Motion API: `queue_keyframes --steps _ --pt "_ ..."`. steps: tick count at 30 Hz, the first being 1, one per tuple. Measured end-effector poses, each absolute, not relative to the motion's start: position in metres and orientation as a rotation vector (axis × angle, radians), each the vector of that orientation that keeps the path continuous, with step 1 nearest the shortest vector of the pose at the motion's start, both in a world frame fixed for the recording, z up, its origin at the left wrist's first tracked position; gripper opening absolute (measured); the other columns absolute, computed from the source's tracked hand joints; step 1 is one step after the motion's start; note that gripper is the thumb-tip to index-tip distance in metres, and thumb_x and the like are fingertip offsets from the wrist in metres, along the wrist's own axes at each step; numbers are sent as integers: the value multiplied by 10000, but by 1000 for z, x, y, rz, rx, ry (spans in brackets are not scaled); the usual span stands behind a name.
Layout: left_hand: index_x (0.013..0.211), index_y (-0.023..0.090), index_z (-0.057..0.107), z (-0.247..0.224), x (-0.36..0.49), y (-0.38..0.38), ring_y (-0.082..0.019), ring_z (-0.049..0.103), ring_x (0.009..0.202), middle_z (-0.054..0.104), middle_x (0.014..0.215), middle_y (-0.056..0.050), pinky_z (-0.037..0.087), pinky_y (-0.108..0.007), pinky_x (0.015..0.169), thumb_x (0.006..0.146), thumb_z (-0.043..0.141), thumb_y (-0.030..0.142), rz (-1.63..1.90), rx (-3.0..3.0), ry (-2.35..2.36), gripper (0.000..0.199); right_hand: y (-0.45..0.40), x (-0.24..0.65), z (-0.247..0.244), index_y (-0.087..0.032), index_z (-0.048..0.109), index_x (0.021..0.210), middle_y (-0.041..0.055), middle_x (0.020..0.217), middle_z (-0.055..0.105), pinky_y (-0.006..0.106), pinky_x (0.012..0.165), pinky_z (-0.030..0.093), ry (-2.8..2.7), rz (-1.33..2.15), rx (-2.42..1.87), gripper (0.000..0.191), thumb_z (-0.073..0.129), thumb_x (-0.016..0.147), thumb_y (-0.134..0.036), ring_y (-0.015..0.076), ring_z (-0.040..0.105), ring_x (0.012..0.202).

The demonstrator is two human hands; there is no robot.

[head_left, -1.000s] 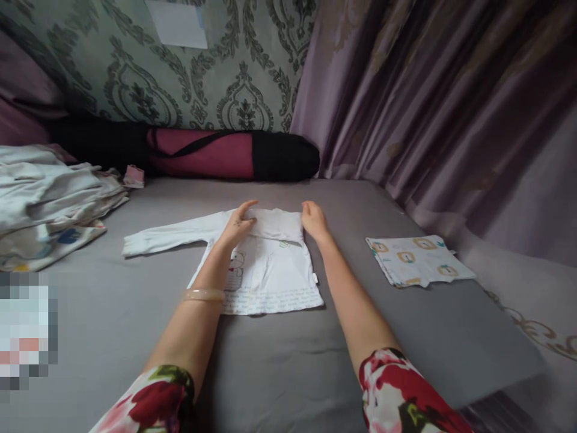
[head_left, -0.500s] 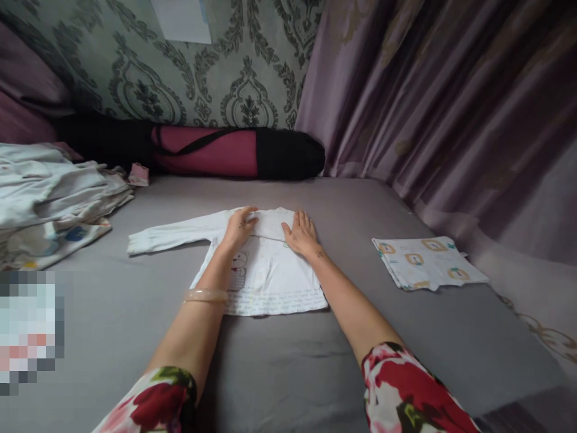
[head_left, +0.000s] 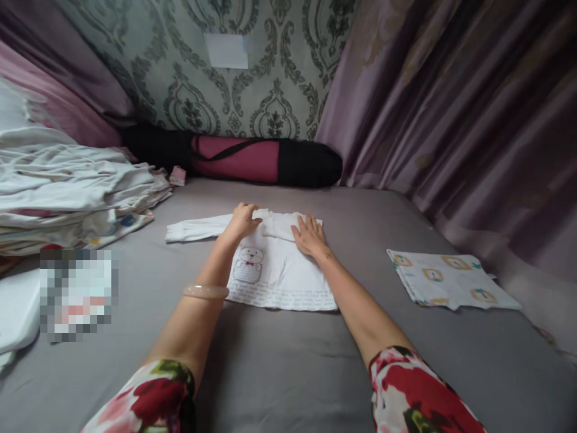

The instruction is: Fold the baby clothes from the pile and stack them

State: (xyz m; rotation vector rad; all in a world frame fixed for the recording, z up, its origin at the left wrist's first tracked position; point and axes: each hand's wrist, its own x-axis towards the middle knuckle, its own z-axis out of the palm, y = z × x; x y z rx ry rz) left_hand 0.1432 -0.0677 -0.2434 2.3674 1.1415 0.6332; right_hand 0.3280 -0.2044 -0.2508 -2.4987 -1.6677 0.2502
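A small white long-sleeved shirt (head_left: pixel 288 270) lies spread on the grey bed sheet, with a bear print and lines of small lettering near its hem. One sleeve (head_left: pixel 198 227) stretches out to the left; the other lies folded across the top of the chest. My left hand (head_left: pixel 244 220) rests on the shirt's left shoulder, fingers bent and thumb apart. Flat on the folded fabric at the right shoulder is my right hand (head_left: pixel 310 236), its fingers spread. My left forearm hides the shirt's left side edge.
At the left sits a heap of pale clothes (head_left: pixel 85 180), with a blurred-out patch (head_left: pixel 81 294) below it. A folded cloth with lion-like prints (head_left: pixel 451 278) lies at the right. Along the wall stretches a long black and maroon bag (head_left: pixel 238 159). Purple curtains (head_left: pixel 428 90) hang at the right.
The view has turned left, so the surroundings appear further right and more of the clothes heap shows. Both hands remain on the shirt's shoulders, and the left sleeve still lies outstretched.
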Motion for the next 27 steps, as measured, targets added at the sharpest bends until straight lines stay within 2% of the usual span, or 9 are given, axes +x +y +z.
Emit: queue_keyframes --steps 4,10,14,16,21,27 --pt "1145 120 664 -254 117 -66 -255 579 975 616 1010 -113 436 -373 960 757 646 308 615 2321 1198 432 -202 330 -270 -126 240 1553 144 1620 184 448 1191 74 -1695 204 -2510 629 211 1025 -465 283 121 1495" --pt "1166 130 659 -263 98 -71 -234 587 906 622 972 -93 462 -361 912 781 596 354 585 2235 1277 451 -195 338 -271 -138 208 1562 144 1630 138 472 1191 56 -1670 303 -2513 659 192 1017 -508 283 82 1500" --pt "1187 131 654 -256 90 -72 -246 595 945 621 1066 -118 460 -375 925 808 565 387 655 2167 1319 467 -187 321 -266 -232 191 1569 103 1646 69 515 1184 26 -1709 249 -2409 629 172 1015 -527 272 14 1506" --pt "1190 137 653 -255 85 -70 -256 594 981 620 1113 -126 459 -383 937 808 560 390 676 2138 1340 468 -185 307 -265 -262 210 1564 93 1646 83 530 1180 27 -1777 286 -2342 600 162 1020 -510 277 15 1506" --pt "1195 121 652 -256 71 -62 -271 592 1057 635 1155 -141 454 -382 963 803 548 404 725 2075 1378 494 -188 290 -262 -269 272 1546 96 1639 137 559 1174 22 -1787 359 -2367 556 177 1028 -445 293 36 1504" --pt "1200 101 652 -250 60 -58 -281 604 1079 670 1125 -154 460 -381 959 807 534 410 765 2002 1427 514 -172 295 -263 -251 271 1547 90 1644 101 554 1177 17 -1820 380 -2368 561 253 1010 -415 282 12 1507"
